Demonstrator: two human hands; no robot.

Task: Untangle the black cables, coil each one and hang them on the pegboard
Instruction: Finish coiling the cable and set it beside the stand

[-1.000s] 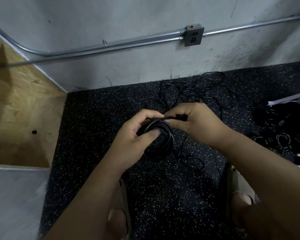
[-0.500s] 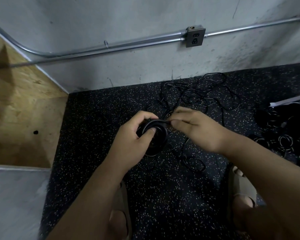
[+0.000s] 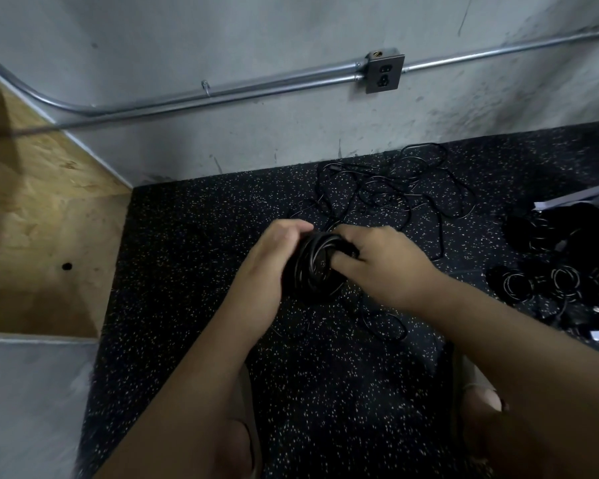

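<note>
A black cable coil (image 3: 313, 267) sits between both hands above the speckled black floor. My left hand (image 3: 267, 271) grips its left side, fingers curled over the top. From the right, my right hand (image 3: 381, 264) holds the coil, with fingers pushed into its centre and thumb on top. A tangle of loose black cables (image 3: 391, 188) lies on the floor beyond the hands, near the wall. One strand (image 3: 384, 323) loops on the floor below the coil. No pegboard is in view.
Several coiled black cables (image 3: 540, 281) lie in a pile at the right, beside a dark box edge (image 3: 574, 198). A plywood panel (image 3: 32, 219) stands at the left. A grey wall with metal conduit (image 3: 256, 88) and an outlet (image 3: 382, 72) runs behind. My sandalled feet (image 3: 478, 395) are below.
The coil has been turned and bunched tighter between the hands. My right hand's fingers moved from pinching the coil's top edge into its centre. Both hands shifted slightly down.
</note>
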